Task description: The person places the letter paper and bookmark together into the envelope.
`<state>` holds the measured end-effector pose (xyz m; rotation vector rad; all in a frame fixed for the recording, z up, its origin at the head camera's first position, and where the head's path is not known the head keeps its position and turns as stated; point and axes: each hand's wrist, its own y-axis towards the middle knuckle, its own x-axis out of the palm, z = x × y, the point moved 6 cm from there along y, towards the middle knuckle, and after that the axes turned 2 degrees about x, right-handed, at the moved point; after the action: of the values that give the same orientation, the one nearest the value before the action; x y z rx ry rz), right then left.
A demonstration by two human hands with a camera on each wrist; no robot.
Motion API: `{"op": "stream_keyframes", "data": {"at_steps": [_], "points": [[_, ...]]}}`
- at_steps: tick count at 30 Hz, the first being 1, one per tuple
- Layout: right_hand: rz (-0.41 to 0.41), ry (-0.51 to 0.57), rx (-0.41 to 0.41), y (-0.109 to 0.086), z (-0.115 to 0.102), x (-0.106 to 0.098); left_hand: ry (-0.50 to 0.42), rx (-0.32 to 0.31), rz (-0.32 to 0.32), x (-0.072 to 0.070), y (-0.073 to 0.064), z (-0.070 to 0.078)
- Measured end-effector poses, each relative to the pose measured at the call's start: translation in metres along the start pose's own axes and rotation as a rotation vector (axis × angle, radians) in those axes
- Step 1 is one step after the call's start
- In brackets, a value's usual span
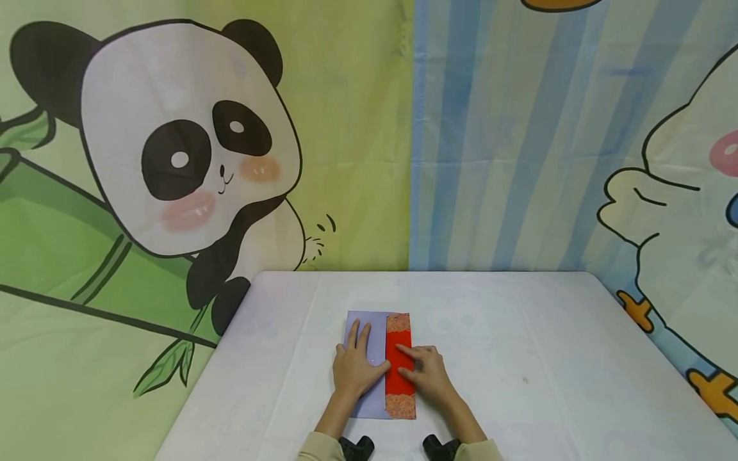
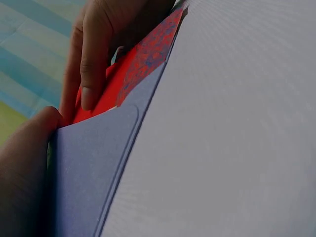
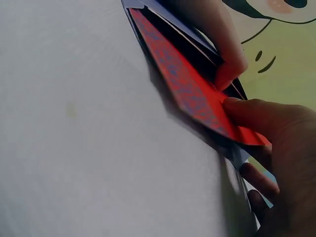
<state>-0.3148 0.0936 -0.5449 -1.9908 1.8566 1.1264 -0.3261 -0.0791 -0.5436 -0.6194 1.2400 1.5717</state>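
Short of the white worktop's (image 1: 490,301) far edge, a splayed left hand (image 1: 353,371) rests on the flat lavender card (image 1: 369,406); the right hand (image 1: 431,381) pinches oblong red patterned paper (image 1: 398,387), seemingly aligning both, needing straight guidance next.

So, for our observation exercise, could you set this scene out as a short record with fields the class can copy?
Surface: white table
Main items: purple card; red strip along its right side
Strip markings: patterned at both ends
Left hand: rests on the purple card, fingers spread
Right hand: pinches the red strip, thumb on top
Strip joined to card: cannot tell
Backdrop: cartoon panda at left, blue stripes further right
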Motion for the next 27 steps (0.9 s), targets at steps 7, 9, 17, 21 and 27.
{"op": "stream_keyframes", "data": {"at_steps": [7,9,17,21,27], "points": [[0.002,-0.079,-0.036,0.0015,-0.0019,0.0036,0.008,0.002,0.01,0.0003,-0.0001,0.0002],[-0.004,-0.088,-0.04,0.0016,-0.0022,0.0034,0.009,0.002,0.011,0.0003,-0.0001,0.0002],[-0.013,-0.102,-0.084,0.0024,-0.0017,0.004,0.013,0.003,0.0,0.0,0.0001,0.0006],[0.019,-0.133,-0.146,0.004,-0.0047,0.0052,0.015,-0.005,-0.014,-0.0002,0.0008,0.0005],[0.038,-0.16,-0.193,0.004,-0.0088,0.0077,0.021,-0.015,-0.03,0.0004,0.0002,0.0001]]}}
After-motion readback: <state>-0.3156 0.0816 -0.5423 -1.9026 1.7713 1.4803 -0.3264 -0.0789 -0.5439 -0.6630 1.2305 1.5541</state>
